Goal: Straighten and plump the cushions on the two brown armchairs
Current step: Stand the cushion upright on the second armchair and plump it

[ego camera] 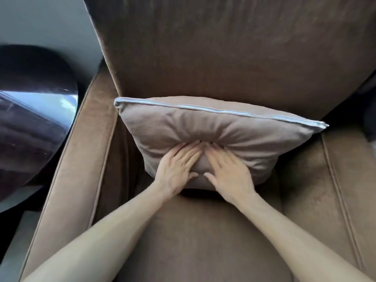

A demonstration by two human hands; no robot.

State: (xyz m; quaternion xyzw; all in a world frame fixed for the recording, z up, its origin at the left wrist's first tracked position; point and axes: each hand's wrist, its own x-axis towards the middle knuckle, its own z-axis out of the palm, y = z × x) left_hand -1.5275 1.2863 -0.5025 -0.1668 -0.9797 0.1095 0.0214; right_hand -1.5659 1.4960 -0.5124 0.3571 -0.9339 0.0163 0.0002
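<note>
A taupe cushion (234,131) with a pale zip along its top edge stands on the seat of a brown armchair (223,47), leaning against the backrest. My left hand (177,169) and my right hand (230,174) lie flat side by side on the cushion's lower middle, fingers spread and pointing up. Their fingertips press a deep dent into the fabric, and folds radiate from it. Neither hand grips anything. The cushion's bottom edge is hidden behind my hands.
The armchair's left armrest (81,159) and right armrest (335,190) flank the seat (203,241). A dark glossy round table (30,108) stands to the left of the chair. A grey wall (40,21) rises behind it.
</note>
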